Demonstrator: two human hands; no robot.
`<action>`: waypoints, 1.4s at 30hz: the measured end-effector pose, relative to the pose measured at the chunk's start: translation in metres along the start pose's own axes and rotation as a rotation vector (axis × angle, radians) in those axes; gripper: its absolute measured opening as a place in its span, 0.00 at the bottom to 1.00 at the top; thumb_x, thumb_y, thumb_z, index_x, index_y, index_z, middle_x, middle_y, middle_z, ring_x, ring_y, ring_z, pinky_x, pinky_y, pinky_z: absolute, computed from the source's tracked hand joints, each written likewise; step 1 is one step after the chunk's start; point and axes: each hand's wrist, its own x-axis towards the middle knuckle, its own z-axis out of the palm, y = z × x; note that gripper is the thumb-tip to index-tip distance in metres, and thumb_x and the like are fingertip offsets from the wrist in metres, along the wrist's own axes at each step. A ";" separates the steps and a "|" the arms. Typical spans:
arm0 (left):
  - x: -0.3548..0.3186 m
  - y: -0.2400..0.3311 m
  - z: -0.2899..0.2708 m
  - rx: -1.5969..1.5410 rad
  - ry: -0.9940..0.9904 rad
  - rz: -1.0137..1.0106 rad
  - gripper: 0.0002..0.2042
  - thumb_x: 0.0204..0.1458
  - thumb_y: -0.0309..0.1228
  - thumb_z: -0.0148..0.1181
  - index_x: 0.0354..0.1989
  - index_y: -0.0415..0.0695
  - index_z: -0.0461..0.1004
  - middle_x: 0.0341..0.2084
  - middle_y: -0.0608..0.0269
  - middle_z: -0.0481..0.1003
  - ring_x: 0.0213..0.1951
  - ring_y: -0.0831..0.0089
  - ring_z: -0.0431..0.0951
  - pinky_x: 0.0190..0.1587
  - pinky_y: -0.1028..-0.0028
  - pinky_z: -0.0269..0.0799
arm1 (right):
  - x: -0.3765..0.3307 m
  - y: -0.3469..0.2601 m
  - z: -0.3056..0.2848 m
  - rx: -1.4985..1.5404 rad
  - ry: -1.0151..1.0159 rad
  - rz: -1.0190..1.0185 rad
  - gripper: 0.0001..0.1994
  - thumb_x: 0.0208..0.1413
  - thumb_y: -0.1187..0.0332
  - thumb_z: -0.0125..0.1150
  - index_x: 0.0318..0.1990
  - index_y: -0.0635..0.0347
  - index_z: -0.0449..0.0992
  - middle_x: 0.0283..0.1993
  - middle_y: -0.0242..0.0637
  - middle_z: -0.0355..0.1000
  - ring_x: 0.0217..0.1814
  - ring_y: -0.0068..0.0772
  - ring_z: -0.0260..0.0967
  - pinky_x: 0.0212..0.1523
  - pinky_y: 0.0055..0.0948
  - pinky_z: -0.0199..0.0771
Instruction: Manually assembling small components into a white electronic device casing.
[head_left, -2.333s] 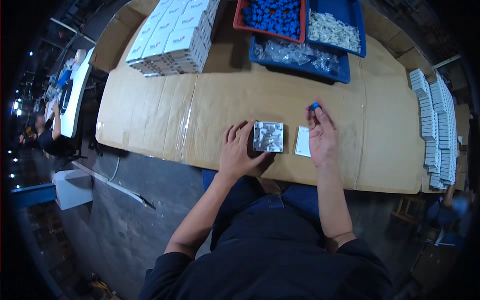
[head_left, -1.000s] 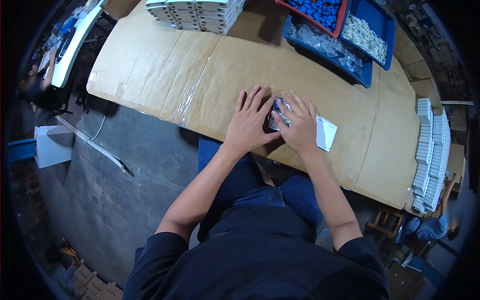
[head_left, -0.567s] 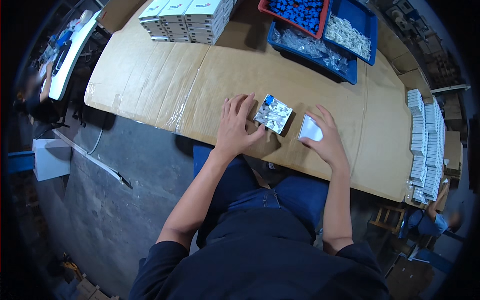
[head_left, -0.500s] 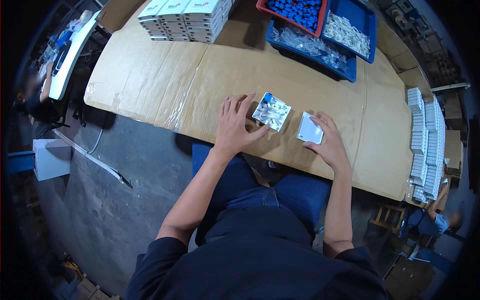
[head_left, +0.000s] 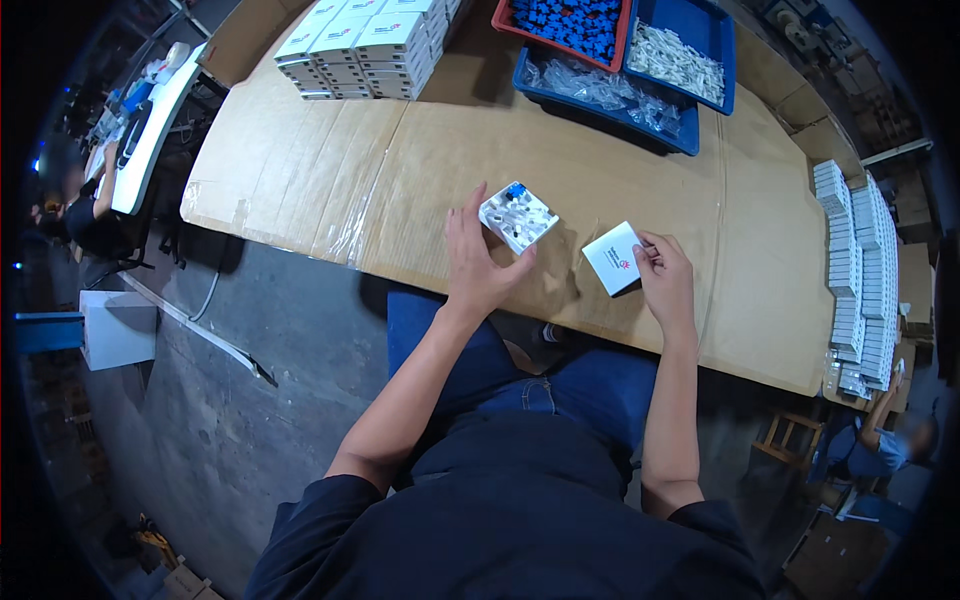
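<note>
The fingers of the left hand (head_left: 476, 266) are held wide, with forefinger and thumb parted in a broad curve. In that curve, just beside the fingers and to their right, an open square box (head_left: 520, 222) is set on the cardboard-covered table (head_left: 440, 150). Its lower corner is met, or nearly met, by the thumb tip; actual contact cannot be made out for certain. The box is turned slantwise, open side up. Its rim is white, and its inside is filled with a jumble of pale, silvery and dark parts, too small to be told apart. A bright blue piece (head_left: 515, 190) is seated at the corner farthest from the thumb.

By the right hand (head_left: 668, 285), a white square cover (head_left: 612, 258) is pinched narrowly at its right edge, between thumb and fingers. It is tilted, its smooth face marked with dark print and a small red emblem.

Well beyond the fingers of both hands, a red tray (head_left: 553, 48) of blue pieces and a blue tray (head_left: 688, 137) of clear plastic bags are placed. Far to the right of the right fingers, white boxes (head_left: 865, 280) are stacked in columns.
</note>
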 end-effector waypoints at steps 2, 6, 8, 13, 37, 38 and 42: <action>-0.004 0.005 -0.004 -0.300 0.003 -0.120 0.50 0.46 0.36 0.75 0.76 0.40 0.49 0.56 0.45 0.67 0.64 0.50 0.67 0.70 0.51 0.58 | -0.004 -0.017 0.004 -0.149 0.022 -0.085 0.20 0.58 0.61 0.71 0.54 0.61 0.80 0.50 0.41 0.77 0.50 0.41 0.76 0.49 0.36 0.77; -0.008 0.014 -0.007 -0.926 0.038 -0.357 0.52 0.52 0.26 0.71 0.79 0.41 0.37 0.59 0.49 0.65 0.64 0.62 0.68 0.66 0.63 0.67 | -0.022 -0.038 0.022 -0.504 0.038 -0.231 0.33 0.48 0.57 0.77 0.62 0.56 0.75 0.59 0.41 0.73 0.63 0.50 0.70 0.60 0.43 0.74; -0.010 0.017 -0.010 -1.029 0.009 -0.402 0.50 0.53 0.24 0.70 0.78 0.43 0.39 0.59 0.48 0.64 0.63 0.61 0.69 0.67 0.63 0.65 | -0.025 -0.036 0.026 -0.484 0.007 -0.219 0.36 0.46 0.57 0.78 0.64 0.55 0.74 0.61 0.43 0.72 0.64 0.51 0.68 0.64 0.44 0.71; -0.019 0.026 -0.012 -1.460 -0.093 -0.560 0.38 0.57 0.32 0.66 0.73 0.41 0.52 0.60 0.47 0.69 0.64 0.61 0.70 0.71 0.61 0.62 | -0.025 -0.045 0.009 0.429 -0.119 -0.033 0.31 0.58 0.59 0.68 0.68 0.59 0.70 0.66 0.42 0.71 0.69 0.41 0.68 0.68 0.37 0.66; -0.031 0.090 -0.004 -1.543 -0.455 -1.128 0.35 0.70 0.61 0.27 0.67 0.45 0.67 0.51 0.55 0.79 0.51 0.59 0.81 0.56 0.60 0.74 | -0.029 -0.093 0.018 0.680 -0.500 -0.070 0.23 0.74 0.53 0.51 0.66 0.58 0.74 0.57 0.36 0.74 0.51 0.20 0.70 0.48 0.20 0.71; -0.031 0.091 -0.004 -1.531 -0.458 -1.127 0.35 0.70 0.62 0.27 0.66 0.47 0.67 0.51 0.57 0.78 0.52 0.61 0.80 0.56 0.60 0.74 | -0.030 -0.093 0.018 0.679 -0.501 -0.068 0.23 0.74 0.53 0.51 0.66 0.58 0.74 0.57 0.36 0.74 0.51 0.20 0.70 0.48 0.20 0.71; -0.028 0.095 -0.007 -1.512 -0.434 -1.183 0.33 0.70 0.62 0.29 0.66 0.51 0.68 0.52 0.62 0.77 0.54 0.65 0.77 0.57 0.60 0.72 | -0.032 -0.092 0.024 0.695 -0.505 -0.110 0.23 0.73 0.55 0.52 0.65 0.61 0.74 0.57 0.36 0.74 0.57 0.26 0.70 0.58 0.25 0.70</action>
